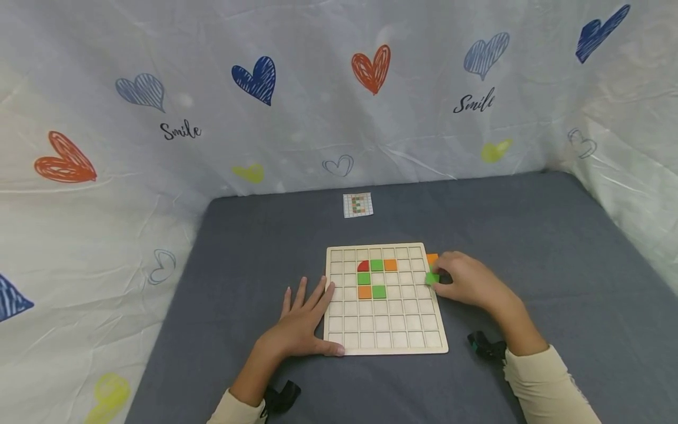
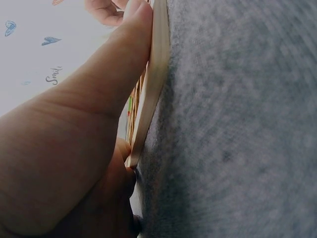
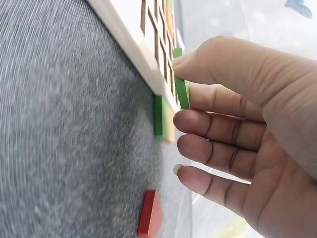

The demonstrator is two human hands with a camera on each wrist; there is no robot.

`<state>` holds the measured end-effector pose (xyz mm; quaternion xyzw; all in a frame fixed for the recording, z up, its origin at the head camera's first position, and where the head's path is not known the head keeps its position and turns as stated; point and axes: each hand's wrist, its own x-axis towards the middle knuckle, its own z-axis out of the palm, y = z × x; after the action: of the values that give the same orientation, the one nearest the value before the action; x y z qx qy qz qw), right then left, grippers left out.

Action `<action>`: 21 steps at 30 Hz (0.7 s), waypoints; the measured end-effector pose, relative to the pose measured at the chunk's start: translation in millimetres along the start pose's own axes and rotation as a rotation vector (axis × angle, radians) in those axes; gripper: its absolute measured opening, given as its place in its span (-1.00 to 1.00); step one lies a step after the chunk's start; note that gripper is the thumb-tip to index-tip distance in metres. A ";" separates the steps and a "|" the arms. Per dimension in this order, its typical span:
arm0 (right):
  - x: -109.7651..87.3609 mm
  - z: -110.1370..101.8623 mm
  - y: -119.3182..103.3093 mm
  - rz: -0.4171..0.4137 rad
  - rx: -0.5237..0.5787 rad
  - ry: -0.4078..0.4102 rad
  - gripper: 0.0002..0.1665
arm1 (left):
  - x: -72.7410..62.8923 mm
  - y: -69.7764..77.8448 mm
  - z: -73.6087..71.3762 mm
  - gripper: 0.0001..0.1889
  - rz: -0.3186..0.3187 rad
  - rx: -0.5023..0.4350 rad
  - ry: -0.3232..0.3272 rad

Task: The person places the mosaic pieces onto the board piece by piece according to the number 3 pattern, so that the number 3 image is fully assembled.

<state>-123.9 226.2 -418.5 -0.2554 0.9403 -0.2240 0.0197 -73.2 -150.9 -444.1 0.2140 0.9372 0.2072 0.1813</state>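
A light wooden grid board (image 1: 381, 323) lies on the table. In its cells sit a red quarter-round tile (image 1: 363, 266), green tiles (image 1: 376, 265) and orange tiles (image 1: 390, 265). My left hand (image 1: 296, 330) rests at the board's left side, fingers spread, thumb on the near left corner. Over the right edge, my right hand (image 1: 474, 284) pinches a green square tile (image 3: 182, 91) between thumb and forefinger; its other fingers are loosely bent. Below that hand, in the right wrist view, another green tile (image 3: 159, 118) lies against the board, with an orange piece (image 3: 171, 126) behind it.
A small printed pattern card (image 1: 358, 205) lies beyond the board. On the grey cloth (image 3: 59, 148) a red tile (image 3: 150, 215) lies apart, seen from the right wrist. Black straps (image 1: 486, 346) hang at both wrists. A curtain with hearts (image 1: 259, 80) closes off the back and sides.
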 end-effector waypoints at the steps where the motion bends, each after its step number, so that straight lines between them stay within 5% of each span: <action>1: 0.4 0.1 -1.6 -0.003 -0.001 -0.002 -0.84 | -0.1 0.0 0.0 0.34 -0.001 0.000 -0.001; 21: 11.3 9.8 -30.2 -0.113 0.030 -0.021 -0.85 | -0.4 1.8 -1.4 0.33 0.000 0.004 -0.006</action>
<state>-118.0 193.5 -413.4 -0.3099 0.9207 -0.2364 0.0206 -72.9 -150.0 -442.0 0.2148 0.9372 0.2045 0.1836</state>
